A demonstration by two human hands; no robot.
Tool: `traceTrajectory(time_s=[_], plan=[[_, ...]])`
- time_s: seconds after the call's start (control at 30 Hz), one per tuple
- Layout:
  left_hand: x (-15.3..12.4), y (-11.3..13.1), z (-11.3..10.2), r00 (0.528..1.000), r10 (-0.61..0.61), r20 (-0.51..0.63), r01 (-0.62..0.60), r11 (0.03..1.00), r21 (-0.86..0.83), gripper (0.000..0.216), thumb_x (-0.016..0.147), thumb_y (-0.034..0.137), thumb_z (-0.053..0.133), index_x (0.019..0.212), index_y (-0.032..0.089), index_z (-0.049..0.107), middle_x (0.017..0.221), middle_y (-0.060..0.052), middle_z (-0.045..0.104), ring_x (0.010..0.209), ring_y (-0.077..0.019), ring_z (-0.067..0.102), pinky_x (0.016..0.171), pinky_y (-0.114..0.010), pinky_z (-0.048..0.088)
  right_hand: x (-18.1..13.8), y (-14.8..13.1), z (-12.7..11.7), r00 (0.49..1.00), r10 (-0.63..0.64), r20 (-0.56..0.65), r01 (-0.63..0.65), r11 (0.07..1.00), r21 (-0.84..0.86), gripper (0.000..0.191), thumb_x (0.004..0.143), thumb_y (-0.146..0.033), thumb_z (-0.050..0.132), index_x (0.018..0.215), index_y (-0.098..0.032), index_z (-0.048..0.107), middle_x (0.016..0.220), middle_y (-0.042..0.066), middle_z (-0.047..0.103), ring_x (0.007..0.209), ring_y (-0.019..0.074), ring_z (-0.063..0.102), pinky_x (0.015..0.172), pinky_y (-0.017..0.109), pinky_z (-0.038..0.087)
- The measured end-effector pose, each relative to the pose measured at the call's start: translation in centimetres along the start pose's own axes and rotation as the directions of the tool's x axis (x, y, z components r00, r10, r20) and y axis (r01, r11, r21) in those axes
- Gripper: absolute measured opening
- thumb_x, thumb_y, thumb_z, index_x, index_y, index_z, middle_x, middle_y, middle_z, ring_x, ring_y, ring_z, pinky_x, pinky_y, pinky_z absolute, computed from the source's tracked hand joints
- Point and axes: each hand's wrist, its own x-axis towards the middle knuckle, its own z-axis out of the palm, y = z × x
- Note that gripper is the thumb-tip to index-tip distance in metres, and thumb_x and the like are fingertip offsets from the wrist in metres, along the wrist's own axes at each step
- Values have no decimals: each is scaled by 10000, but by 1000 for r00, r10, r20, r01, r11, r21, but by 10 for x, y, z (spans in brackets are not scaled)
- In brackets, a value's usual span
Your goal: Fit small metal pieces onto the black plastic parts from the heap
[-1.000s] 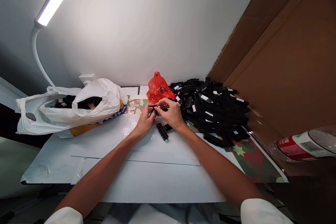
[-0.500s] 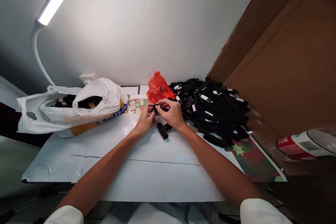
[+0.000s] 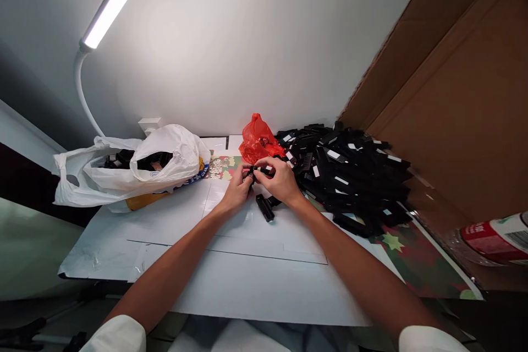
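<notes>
Head view (the only view). The left hand [image 3: 238, 187] and the right hand [image 3: 284, 181] meet above the table [image 3: 231, 280], near its far side. The part [image 3: 252, 171], small and black, is located between the two sets of fingertips. Left fingers: thumb and forefinger drawn together, gripping the part. Right fingers: thumb and forefinger tips brought close against the part from the right; whether they clamp it or only press on it cannot be told. The fingers cover most of the part. Its visible length appears to run from the far side toward the wearer, inside the left grip; the exact axis cannot be confirmed.

Reference positions from the fingertips: the block [image 3: 265, 208], black and elongated, lies on the table, nearer the wearer and slightly to the right. Its long axis slants from far left to near right. A second dark piece [image 3: 275, 201] adjoins its right side and runs partly under the right hand, which is the nearer hand. The pile [image 3: 355, 176] of black pieces lies to the right, beyond the right hand. The red bag [image 3: 258, 140] stands just behind the fingertips.
</notes>
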Motion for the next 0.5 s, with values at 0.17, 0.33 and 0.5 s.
traceTrajectory(time_s=[0.17, 0.33, 0.5], plan=[[0, 4, -1, 1000, -14, 13, 14, 999, -29, 478, 830, 453, 708, 1161, 250, 430, 740, 71, 623, 415, -60, 398, 415, -201, 270, 1, -3, -3, 999, -40, -10, 40, 999, -24, 294, 970, -453, 585, 896, -226, 755, 922, 74, 794, 901, 266, 666, 861, 401, 536], [-2, 7, -1, 998, -14, 64, 15, 1000, -20, 481, 846, 431, 698, 1200, 254, 426, 739, 68, 624, 439, -62, 385, 449, -205, 255, 4, -2, -3, 992, 46, 115, -67, 979, 190, 362, 962, -515, 591, 864, -205, 751, 719, 36, 743, 633, 198, 656, 638, 317, 524], [-5, 10, 1, 997, 37, 70, -39, 999, 25, 453, 889, 468, 677, 1203, 248, 436, 688, 76, 574, 494, -79, 418, 495, -208, 284, 9, 5, -4, 967, 114, 227, -201, 890, 410, 445, 856, -630, 693, 822, -189, 737, 604, -7, 668, 488, 152, 581, 481, 268, 472]])
